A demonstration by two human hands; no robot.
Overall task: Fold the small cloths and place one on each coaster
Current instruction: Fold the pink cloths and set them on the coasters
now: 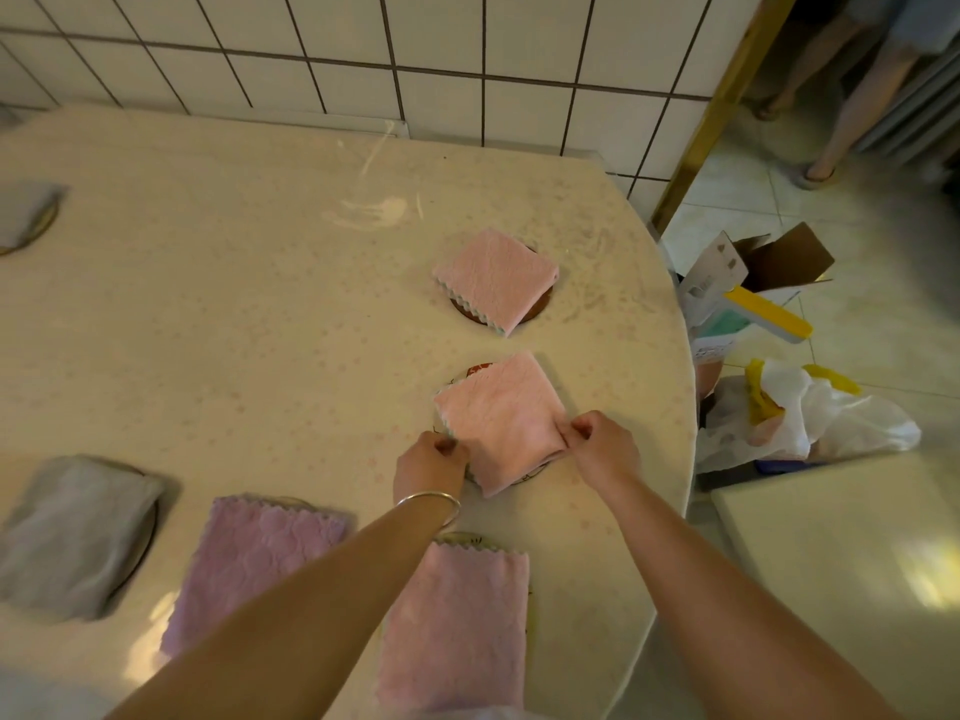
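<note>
A folded pink cloth [501, 420] lies on a round coaster [477, 370] near the table's right edge. My left hand [428, 462] pinches its near-left edge and my right hand [602, 444] pinches its right corner. Farther back, another folded pink cloth [496, 278] covers a brown coaster [540, 304]. Near me lie a folded pink cloth [457, 626] on a coaster [462, 537], a folded lilac cloth [249, 558] and a folded grey cloth [72, 532] on a coaster [143, 548]. One more grey cloth [23, 210] sits at the far left.
The round table [234, 304] has a pale flowered cover and stands against a white tiled wall [415, 54]. On the floor to the right are a cardboard box [779, 262], a yellow-handled tool [769, 314] and plastic bags [810, 418]. A person's legs [841, 122] stand at top right.
</note>
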